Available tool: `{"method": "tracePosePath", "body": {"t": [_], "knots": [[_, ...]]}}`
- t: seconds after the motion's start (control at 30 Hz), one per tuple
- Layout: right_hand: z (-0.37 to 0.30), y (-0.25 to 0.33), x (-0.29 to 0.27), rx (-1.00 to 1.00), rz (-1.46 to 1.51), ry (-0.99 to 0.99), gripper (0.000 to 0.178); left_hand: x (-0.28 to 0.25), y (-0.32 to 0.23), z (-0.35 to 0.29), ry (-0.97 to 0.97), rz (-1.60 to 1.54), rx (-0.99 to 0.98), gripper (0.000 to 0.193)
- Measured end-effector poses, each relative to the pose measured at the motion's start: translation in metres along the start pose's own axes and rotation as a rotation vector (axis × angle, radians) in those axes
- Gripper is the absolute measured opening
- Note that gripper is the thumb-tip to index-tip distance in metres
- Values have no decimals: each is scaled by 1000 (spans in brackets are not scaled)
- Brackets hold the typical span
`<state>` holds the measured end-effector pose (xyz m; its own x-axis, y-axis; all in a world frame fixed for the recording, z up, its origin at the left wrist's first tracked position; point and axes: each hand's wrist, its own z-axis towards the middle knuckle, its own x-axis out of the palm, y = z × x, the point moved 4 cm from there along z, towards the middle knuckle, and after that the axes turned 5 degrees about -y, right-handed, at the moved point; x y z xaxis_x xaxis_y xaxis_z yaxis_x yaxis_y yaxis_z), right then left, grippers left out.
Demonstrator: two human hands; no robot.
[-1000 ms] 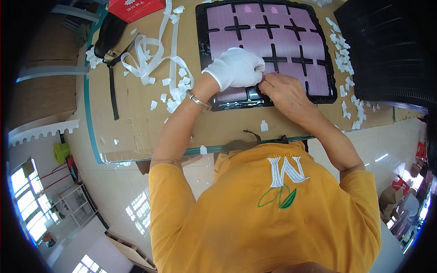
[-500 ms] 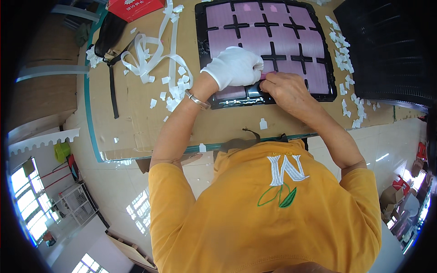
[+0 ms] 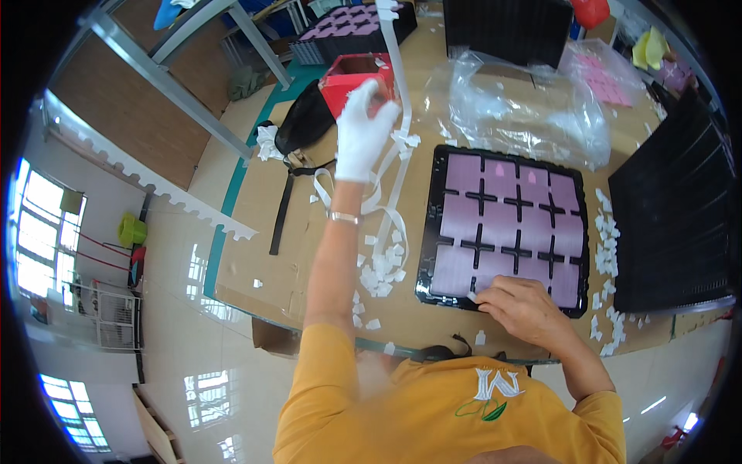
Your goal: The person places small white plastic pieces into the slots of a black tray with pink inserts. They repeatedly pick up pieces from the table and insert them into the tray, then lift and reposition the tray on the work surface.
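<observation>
My left hand (image 3: 362, 139), in a white glove, is stretched forward to the red open box (image 3: 338, 94). Its thumb and fingers are apart with nothing visible between them. Bare, my right hand (image 3: 525, 308) rests at the near edge of a black tray (image 3: 427, 267). Its fingertips are pinched on a small white tab (image 3: 472, 296). Purple sheet-like pieces (image 3: 514, 232) fill the tray's compartments, divided by black cross-shaped ribs. Two pinker tabs lie on the far row. My right fingers partly hide the near row.
White ribbon (image 3: 398, 69) and scattered white paper tabs (image 3: 379, 274) lie left of the tray, beside a black pouch (image 3: 305, 120). More tabs line its right side, near a standing black tray (image 3: 672, 216). Clear plastic bags (image 3: 525, 108) and stacked filled trays (image 3: 352, 27) are farther back.
My left hand has left the tray and moved forward and left to the red box, its fingers opening. My right hand stays at the tray's near edge. The view now takes in more of the table's far side.
</observation>
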<state>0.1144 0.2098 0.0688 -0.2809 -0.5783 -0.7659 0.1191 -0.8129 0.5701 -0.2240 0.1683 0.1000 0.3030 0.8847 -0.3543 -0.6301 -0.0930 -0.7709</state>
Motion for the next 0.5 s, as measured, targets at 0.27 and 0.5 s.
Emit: {"method": "tracePosePath", "body": {"t": [0.27,0.5], "knots": [[49,25,4,-216,-5,33,29,28,-12,78,-26,-674,-15,36],[138,31,-71,-332,-400,-501,53,-4,-48,27,-51,-718,-155,28]]}}
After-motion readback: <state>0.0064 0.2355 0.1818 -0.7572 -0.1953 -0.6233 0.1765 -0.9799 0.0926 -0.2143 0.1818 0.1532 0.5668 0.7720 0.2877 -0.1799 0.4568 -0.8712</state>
